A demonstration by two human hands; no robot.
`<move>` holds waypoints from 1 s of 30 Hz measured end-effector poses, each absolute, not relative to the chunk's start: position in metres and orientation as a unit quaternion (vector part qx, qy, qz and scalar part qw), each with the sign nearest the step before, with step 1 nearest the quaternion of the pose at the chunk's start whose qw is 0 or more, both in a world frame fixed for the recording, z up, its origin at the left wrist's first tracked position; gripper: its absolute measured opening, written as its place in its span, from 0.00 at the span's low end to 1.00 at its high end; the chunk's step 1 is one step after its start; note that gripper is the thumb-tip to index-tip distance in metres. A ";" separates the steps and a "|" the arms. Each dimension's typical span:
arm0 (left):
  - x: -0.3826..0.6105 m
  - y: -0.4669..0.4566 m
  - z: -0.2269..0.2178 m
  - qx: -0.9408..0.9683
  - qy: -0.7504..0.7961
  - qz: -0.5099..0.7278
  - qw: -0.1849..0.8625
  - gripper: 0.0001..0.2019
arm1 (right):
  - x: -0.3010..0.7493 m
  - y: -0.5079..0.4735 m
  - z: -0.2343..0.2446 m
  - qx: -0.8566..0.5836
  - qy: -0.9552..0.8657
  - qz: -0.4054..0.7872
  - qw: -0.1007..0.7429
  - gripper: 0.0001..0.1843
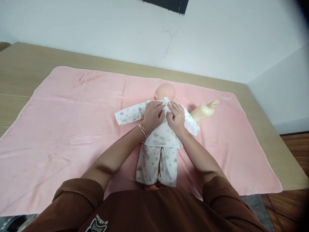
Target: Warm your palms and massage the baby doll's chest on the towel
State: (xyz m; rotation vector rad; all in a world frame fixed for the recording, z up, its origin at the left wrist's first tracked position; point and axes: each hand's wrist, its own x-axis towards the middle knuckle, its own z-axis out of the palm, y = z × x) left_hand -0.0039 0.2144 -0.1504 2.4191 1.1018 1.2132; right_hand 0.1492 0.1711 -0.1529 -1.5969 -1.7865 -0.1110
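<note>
A baby doll lies stretched out on a pink mat, its bald head pointing away from me. It wears a white printed top with long sleeves and matching trousers. No face shows on the doll's head. My left hand rests flat on the left side of the upper top, fingers extended, a bracelet on the wrist. On the other side of the upper top lies my right hand, fingers spread. Neither hand grips anything. The cloth under both palms is hidden.
The pink mat covers much of the wooden table. A cream pump bottle lies on its side by the doll's right-hand sleeve. Behind the table stands a white wall. Wooden floor shows at the right.
</note>
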 end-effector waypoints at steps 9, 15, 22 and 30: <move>-0.002 0.215 -0.147 0.808 0.428 0.391 0.109 0.22 | 0.149 0.170 -0.154 -0.638 -0.671 -0.017 0.377 0.23; -0.004 0.217 -0.147 0.821 0.383 0.404 0.128 0.15 | 0.150 0.173 -0.154 -0.620 -0.693 -0.045 0.367 0.22; -0.003 0.214 -0.150 0.799 0.397 0.438 0.109 0.09 | 0.143 0.167 -0.156 -0.612 -0.630 -0.087 0.471 0.14; -0.002 0.211 -0.146 0.781 0.436 0.431 0.119 0.09 | 0.141 0.165 -0.151 -0.623 -0.616 -0.043 0.480 0.15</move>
